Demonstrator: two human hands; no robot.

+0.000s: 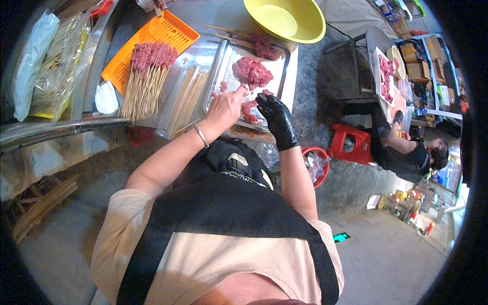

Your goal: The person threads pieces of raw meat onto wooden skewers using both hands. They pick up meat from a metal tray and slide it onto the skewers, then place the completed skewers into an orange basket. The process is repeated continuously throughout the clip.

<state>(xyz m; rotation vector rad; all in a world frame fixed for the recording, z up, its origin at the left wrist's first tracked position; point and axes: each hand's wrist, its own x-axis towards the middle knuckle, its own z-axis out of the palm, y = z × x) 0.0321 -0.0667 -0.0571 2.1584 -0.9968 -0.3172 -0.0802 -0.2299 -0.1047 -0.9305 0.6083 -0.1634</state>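
Note:
A metal tray (218, 63) lies before me with raw meat in it. The largest heap of meat (252, 72) sits in its middle, and smaller pieces (249, 111) lie nearer to me. Over the tray, my bare left hand (227, 107) has its fingers curled in, tips close to the heap's lower edge; whatever they pinch is hidden. My right hand (275, 116), in a black glove, bends its fingers beside the left one. A small bit of meat (267, 92) shows at the gloved fingertips, though whether it is gripped is unclear.
Bamboo skewers (188, 97) lie in a clear plastic bag left of the tray. Meat-loaded skewers (146, 82) rest on an orange perforated basket (175, 28). A yellow bowl (286, 19) stands behind. At right, a person (404, 152) sits at another table; a red stool (350, 145) stands nearby.

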